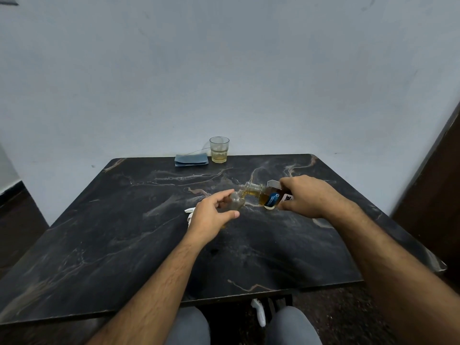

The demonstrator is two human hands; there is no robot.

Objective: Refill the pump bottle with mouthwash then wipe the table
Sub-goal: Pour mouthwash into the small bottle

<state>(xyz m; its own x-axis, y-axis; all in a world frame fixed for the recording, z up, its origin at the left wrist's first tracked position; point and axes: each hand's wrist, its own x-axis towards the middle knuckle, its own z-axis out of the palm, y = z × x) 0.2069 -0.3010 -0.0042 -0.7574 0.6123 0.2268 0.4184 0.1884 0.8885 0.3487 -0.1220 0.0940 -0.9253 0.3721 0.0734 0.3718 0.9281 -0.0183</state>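
Note:
My right hand (305, 196) grips a mouthwash bottle (267, 195) of amber liquid with a blue and white label, tipped on its side with its open neck pointing left. A thin amber stream runs from the neck into the mouth of a small clear pump bottle (235, 201). My left hand (211, 217) holds that bottle near the middle of the black marble table (124, 232), fingers curled round its body. A white pump head (190, 212) lies on the table just left of my left hand, partly hidden by it.
A folded blue cloth (191, 160) lies at the table's far edge by the wall. A glass tumbler (219, 149) with a little amber liquid stands right of it. A dark door frame (438, 170) rises at the right.

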